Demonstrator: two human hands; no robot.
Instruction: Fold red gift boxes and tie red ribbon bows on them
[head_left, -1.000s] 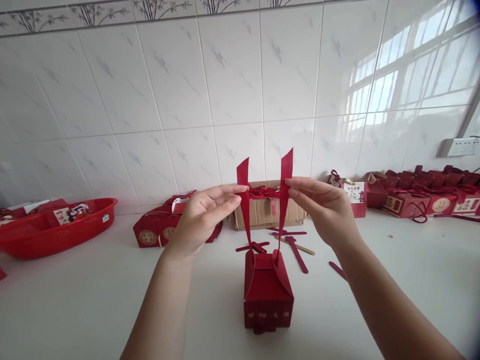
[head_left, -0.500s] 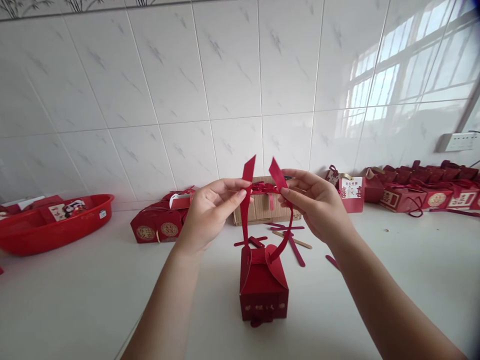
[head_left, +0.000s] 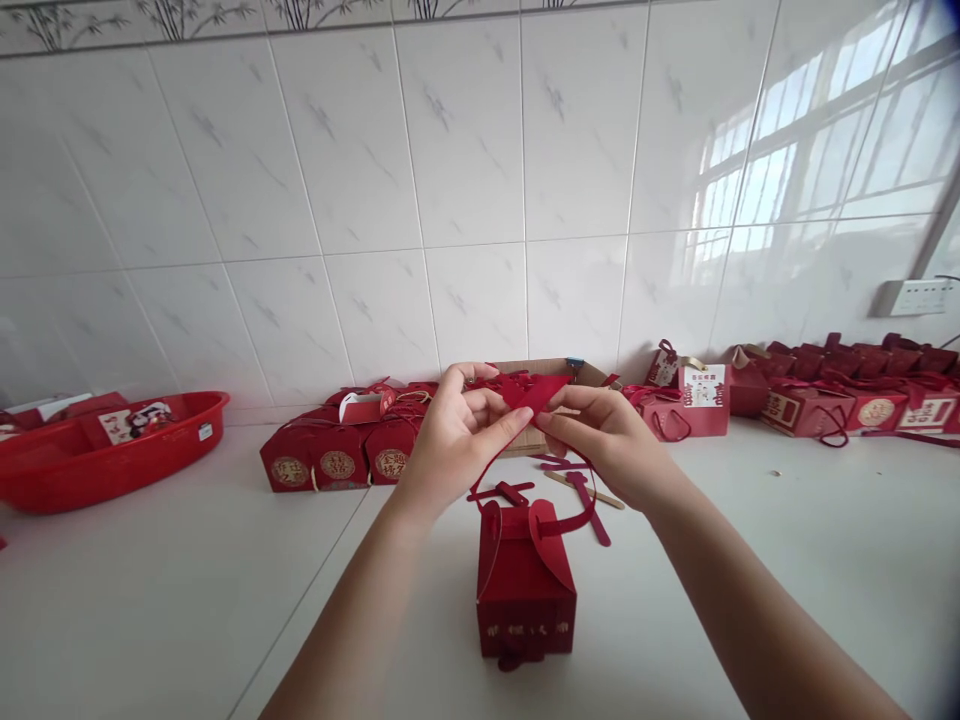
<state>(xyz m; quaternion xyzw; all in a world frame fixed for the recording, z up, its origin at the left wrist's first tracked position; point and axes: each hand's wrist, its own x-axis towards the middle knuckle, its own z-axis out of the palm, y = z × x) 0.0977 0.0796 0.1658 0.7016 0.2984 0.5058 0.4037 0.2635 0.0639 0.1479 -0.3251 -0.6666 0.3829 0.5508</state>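
A small red gift box point(head_left: 525, 590) with curved top flaps stands upright on the white counter, gold characters along its front. A red ribbon point(head_left: 574, 522) runs through slots in the flaps and rises to both hands. My left hand point(head_left: 466, 425) pinches one ribbon end between thumb and fingers. Close beside it, my right hand point(head_left: 600, 420) pinches the other end. The two ends cross over each other between my fingertips, above the box. Part of the ribbon is hidden behind my fingers.
Behind my hands sits a cardboard box point(head_left: 532, 440) holding red ribbons. Loose ribbon strips point(head_left: 592, 510) lie on the counter. Red gift boxes point(head_left: 337, 455) stand left, more boxes point(head_left: 810, 410) line the right, and a red plastic basin point(head_left: 112, 460) is far left.
My hands have come together, and the ribbon ends, held apart before, now cross each other. The ribbon loop on the right has sagged outward. The view has shifted slightly.
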